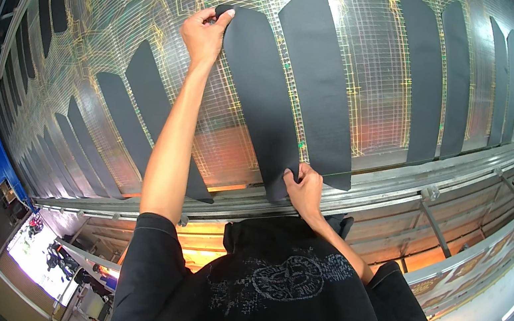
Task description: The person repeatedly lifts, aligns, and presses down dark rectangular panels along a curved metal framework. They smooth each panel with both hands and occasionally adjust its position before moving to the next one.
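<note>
A long black cut panel [258, 87], apparently cloth, is held between my two hands over a shiny metal table [377, 99] marked with dense coloured lines. My left hand [203, 34] pinches its far left corner, which folds over a little at the fingertips. Close to the table's near edge, my right hand [304, 191] grips the panel's lower right edge between thumb and fingers. The panel's near end hangs past the marked surface onto the metal edge. Just to the right lies another black panel [319, 83], separated from the held one by a strip of markings.
More black panels lie in rows, such as a pair on the left [121, 105] and a pair on the right [419, 72]. A metal rail [393, 190] runs along the table's near side. Blue machine parts [4, 164] stand at far left.
</note>
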A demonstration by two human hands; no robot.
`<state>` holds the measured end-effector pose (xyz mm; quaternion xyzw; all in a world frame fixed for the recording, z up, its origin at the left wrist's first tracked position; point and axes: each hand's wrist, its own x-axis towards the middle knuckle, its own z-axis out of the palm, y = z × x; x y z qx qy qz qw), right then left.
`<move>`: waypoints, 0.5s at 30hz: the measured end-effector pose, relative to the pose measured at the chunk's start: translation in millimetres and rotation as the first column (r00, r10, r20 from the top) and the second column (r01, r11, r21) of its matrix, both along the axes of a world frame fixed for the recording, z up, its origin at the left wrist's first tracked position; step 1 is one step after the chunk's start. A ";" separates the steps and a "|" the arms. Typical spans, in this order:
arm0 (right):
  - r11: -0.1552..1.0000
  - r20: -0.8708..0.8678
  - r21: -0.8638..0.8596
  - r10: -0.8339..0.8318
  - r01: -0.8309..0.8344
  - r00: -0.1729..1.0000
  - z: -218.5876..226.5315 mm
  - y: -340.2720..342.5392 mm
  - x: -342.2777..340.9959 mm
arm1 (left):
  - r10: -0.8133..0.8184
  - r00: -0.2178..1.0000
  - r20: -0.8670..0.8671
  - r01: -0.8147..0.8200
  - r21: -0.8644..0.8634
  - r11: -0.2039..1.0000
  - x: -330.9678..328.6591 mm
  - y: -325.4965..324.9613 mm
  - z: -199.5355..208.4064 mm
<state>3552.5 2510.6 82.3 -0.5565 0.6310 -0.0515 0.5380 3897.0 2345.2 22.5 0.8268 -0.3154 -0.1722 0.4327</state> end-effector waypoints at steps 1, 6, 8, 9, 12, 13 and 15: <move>1.000 0.001 -0.004 -0.002 0.002 1.000 -2.1 1.4 -0.7 | -0.009 1.000 0.020 0.009 0.039 0.999 0.6 -0.2 -0.5; 1.000 -0.020 -0.020 0.013 -0.014 1.000 -3.9 3.4 0.1 | -0.080 0.917 0.391 0.016 0.165 0.986 -5.1 4.3 -2.9; 0.999 -0.045 -0.038 0.029 -0.031 0.999 -8.7 5.7 -2.0 | -0.092 0.886 0.455 -0.014 0.224 0.975 -12.8 3.5 9.5; 0.998 -0.058 -0.047 0.037 -0.040 0.998 -10.8 7.2 -3.3 | -0.098 0.868 0.487 -0.032 0.251 0.967 -17.4 3.1 15.8; 0.997 -0.055 -0.062 0.044 -0.047 0.998 -6.7 5.8 -2.0 | -0.399 0.562 0.725 0.160 0.378 0.912 -29.1 15.1 10.2; 0.997 -0.057 -0.064 0.045 -0.049 0.997 -7.0 5.0 -1.8 | -0.541 0.556 0.630 0.307 0.450 0.839 -41.5 24.5 6.8; 0.997 -0.064 -0.067 0.044 -0.048 0.997 -6.5 5.7 -2.4 | -0.612 0.607 0.507 0.412 0.459 0.788 -71.8 48.0 5.0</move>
